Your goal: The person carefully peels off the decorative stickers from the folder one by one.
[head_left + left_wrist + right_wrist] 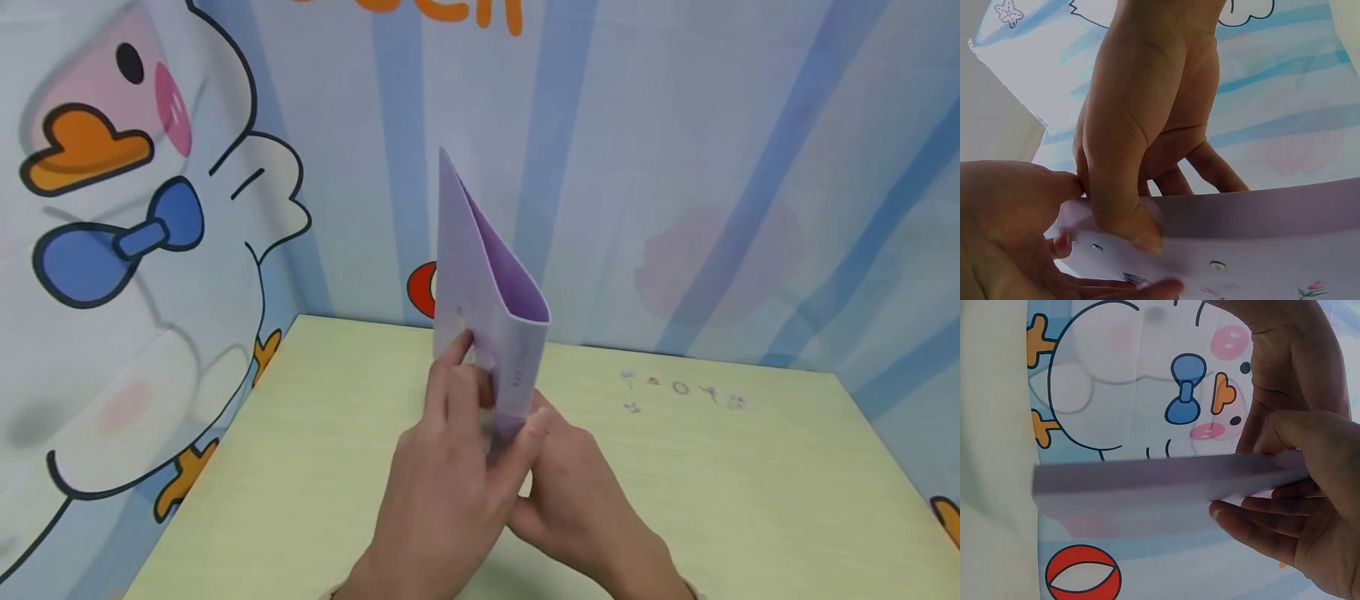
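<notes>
A lilac binder (468,258) stands on end in front of me, its two covers partly apart and faint lettering on its spine (525,358). My left hand (442,467) holds its near lower part, with fingers on the left cover and the thumb by the bottom of the spine. From the right side my right hand (577,483) grips the same low end, its fingertips hidden behind the binder and my left hand. In the left wrist view, small round metal studs (1217,265) and printed flowers (1314,287) show on the lilac surface.
Several small stickers, among them a ring-shaped one (680,388) and a flower (632,407), lie on the pale yellow table (750,483) to the right. Patterned curtains (675,167) rise along its back and sides, with a large duck (135,375) printed at left.
</notes>
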A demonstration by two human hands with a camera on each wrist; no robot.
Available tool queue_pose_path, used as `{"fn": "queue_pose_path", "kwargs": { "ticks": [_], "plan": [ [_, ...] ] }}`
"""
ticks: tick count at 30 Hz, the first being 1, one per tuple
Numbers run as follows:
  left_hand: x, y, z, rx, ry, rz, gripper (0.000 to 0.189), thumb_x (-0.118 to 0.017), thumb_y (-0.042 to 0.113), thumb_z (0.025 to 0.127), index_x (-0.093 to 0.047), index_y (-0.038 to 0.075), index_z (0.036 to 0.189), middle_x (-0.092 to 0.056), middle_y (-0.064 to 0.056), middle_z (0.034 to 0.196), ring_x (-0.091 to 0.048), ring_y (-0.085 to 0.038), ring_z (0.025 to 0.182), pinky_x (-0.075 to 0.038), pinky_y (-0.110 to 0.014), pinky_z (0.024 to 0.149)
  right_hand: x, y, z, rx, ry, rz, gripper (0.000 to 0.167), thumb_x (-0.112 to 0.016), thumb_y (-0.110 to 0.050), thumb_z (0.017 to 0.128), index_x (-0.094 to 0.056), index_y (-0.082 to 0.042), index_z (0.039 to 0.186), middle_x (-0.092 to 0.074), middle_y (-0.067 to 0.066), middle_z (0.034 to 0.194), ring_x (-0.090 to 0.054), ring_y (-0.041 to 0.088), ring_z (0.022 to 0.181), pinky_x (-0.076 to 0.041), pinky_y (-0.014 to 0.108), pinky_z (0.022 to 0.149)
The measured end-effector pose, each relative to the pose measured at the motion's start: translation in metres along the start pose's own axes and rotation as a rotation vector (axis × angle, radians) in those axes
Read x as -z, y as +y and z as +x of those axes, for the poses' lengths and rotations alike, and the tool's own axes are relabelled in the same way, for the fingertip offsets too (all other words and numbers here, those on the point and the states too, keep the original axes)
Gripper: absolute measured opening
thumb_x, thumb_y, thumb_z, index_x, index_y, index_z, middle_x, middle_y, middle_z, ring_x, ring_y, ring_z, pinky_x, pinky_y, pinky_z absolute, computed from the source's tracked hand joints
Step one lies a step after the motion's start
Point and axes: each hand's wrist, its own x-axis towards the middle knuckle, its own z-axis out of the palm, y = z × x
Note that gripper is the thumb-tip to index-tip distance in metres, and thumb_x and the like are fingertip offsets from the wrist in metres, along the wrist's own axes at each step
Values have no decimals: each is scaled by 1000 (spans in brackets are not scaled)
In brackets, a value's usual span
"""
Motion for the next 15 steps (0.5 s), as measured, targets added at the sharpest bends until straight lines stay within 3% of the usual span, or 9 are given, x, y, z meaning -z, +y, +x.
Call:
{"fn": "queue_pose_path", "kwargs": {
  "ticks": [4, 8, 11, 15],
  "plan": [
    [1, 0, 1, -145, 47, -54, 51, -58, 55, 105, -44, 8, 119, -27, -13, 172, -56, -34, 140, -59, -50, 95, 6, -1, 2, 13, 113, 58, 56, -80, 1, 75, -62, -1, 128, -72, 6, 115, -73, 18, 95, -63, 37, 79],
    [3, -3, 11, -238, 78, -117, 61, -56, 57, 104, -43, 8, 139, -23, -10, 174, -37, -28, 155, -49, -52, 112, 21, -5, 1, -14, 228, 59, 45, -74, 1, 81, -64, 2, 125, -74, 9, 112, -75, 22, 94, -64, 34, 74],
    [4, -14, 23, -254, 84, -129, 69, -56, 57, 104, -38, 9, 150, -22, -7, 175, -33, -24, 157, -45, -50, 115, 36, -4, 0, -74, 276, 49, 41, -73, -1, 89, -62, 3, 128, -76, 12, 113, -77, 22, 94, -64, 30, 71],
    [2, -35, 36, -233, 87, -128, 75, -57, 56, 103, -33, 7, 155, -22, -5, 175, -32, -21, 157, -42, -47, 118, 51, 2, -1, -123, 305, 65, 38, -73, 3, 92, -62, 5, 128, -76, 12, 115, -78, 22, 90, -63, 24, 74]
  ]
}}
